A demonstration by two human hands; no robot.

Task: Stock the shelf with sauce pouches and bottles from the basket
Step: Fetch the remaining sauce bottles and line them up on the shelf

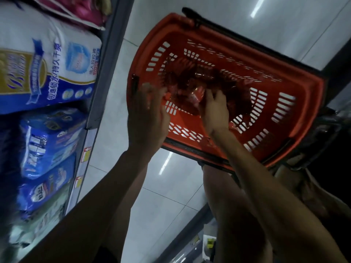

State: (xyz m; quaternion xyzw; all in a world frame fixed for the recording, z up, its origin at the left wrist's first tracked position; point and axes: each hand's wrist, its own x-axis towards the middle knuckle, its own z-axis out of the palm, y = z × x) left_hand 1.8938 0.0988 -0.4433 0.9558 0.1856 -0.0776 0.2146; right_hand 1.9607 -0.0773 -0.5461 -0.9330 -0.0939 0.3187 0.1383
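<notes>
A red plastic basket [284, 88] stands on the tiled floor and holds a pile of red sauce pouches [191, 82]. Both my hands reach into it. My left hand [148, 114] is over the basket's near-left rim, blurred, with its fingers spread and nothing in them. My right hand [216, 109] lies on the pile with its fingers dipping among the pouches. Its fingertips are hidden, so a hold on a pouch cannot be made out. No bottles show in the basket.
A shelf unit [100, 76] along the left carries large blue and white packs [47, 59] and price tags on its edge. Another low shelf edge [190, 236] runs at the bottom. My legs show beneath the basket. Pale floor tiles [171, 186] surround it.
</notes>
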